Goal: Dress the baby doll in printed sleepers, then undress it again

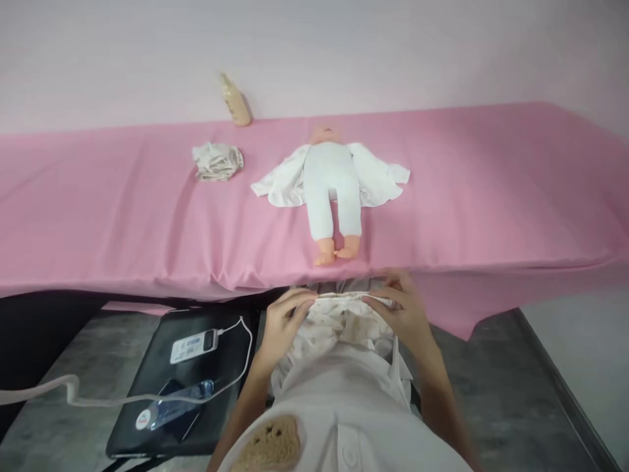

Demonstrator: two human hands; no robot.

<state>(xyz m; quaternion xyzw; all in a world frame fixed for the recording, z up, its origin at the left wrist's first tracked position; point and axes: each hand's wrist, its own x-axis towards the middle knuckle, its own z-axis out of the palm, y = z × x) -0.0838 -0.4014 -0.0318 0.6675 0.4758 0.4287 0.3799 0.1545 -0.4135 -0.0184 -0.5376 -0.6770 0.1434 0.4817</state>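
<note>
In front of my body, just below the table edge, a white patterned cloth garment [344, 322] is stretched between my hands. My left hand [284, 326] pinches one end of its upper edge. The other end is gripped between the fingers of my right hand [405, 313]. Beyond them a baby doll [332, 172] lies on its back, feet toward me, its lower body and legs in white. An open white shirt [381, 176] is spread under the doll, its sleeves out to both sides. The doll's head is mostly washed out against the background.
A pink sheet [466, 196] covers the table. To the doll's left lie a bundled cloth [217, 162] and a beige pump bottle [236, 101]. Below left, a black seat [147, 380] holds a power bank [194, 345] with a white cable, a plastic bottle [177, 404] and a dark phone.
</note>
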